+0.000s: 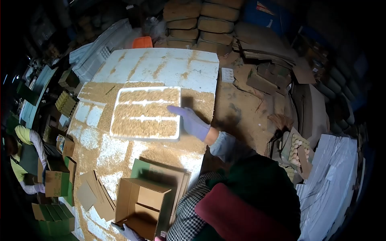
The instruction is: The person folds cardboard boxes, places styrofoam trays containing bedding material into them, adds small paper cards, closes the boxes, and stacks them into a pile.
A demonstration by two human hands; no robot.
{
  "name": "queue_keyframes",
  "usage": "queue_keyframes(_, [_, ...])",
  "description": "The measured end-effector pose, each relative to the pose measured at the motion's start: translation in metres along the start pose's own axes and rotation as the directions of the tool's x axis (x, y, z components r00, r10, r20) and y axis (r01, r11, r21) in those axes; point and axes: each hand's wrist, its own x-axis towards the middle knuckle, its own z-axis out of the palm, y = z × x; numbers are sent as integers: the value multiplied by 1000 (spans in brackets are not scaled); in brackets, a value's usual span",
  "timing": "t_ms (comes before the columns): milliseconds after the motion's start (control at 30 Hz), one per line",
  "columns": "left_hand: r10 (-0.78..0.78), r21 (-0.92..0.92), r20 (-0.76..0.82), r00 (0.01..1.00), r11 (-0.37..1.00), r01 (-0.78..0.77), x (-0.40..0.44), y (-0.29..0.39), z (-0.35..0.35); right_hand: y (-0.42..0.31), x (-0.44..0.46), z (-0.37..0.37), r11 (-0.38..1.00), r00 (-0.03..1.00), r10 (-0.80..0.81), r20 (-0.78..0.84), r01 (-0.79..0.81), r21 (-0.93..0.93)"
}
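Note:
My right hand (188,119), in a pale purple glove, grips the right edge of a white foam tray (177,134), thumb over the rim. Husk-like grain fills the tray's rows, slightly blurred. Below, my left hand (130,233), also gloved, is at the lower left of an open, empty cardboard box (138,201), its fingers against the box's bottom edge. Under the box's right side lie flat cardboard pieces (161,172) with a green edge.
The white worktable (203,64) is strewn with husks. Cardboard sheets (94,190) lie left of the box. A co-worker (30,148) handles a green and brown box (56,182) at far left. An orange basket (142,42) stands behind; egg trays (299,150) are at right.

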Motion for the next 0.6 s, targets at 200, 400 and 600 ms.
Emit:
queue_keyframes(200, [2,-338,120,993,940,39,35,17,17,47,-51,52,541,795,-20,607,518,-662])
queue_keyframes(400, [443,-175,96,891,889,-423,35,-19,20,81,-102,141,471,866,375,332,130,-872])
queue_keyframes(600, [394,-339,44,918,870,-358,18,-22,11,130,-87,140,321,759,582,291,114,-940])
